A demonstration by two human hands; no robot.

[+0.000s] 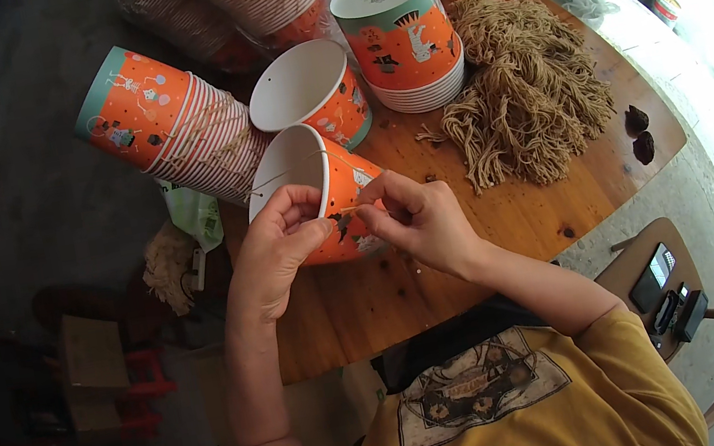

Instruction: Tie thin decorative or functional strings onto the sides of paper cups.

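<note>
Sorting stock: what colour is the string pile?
Tan, a tangled heap of string on the wooden table; head view.

Two loose cups [325,192], two dark lumps [640,133]

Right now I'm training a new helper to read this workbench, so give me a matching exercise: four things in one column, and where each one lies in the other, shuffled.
Things:
1. orange paper cup
2. pile of tan strings
3. upturned stack of cups
4. two dark lumps

Places:
A. near the right edge of the wooden table
B. standing bottom-up at the far side
C. on its side between the left hand and the right hand
D. spread out right of the cups

Pairs: 1-C, 2-D, 3-B, 4-A
</note>
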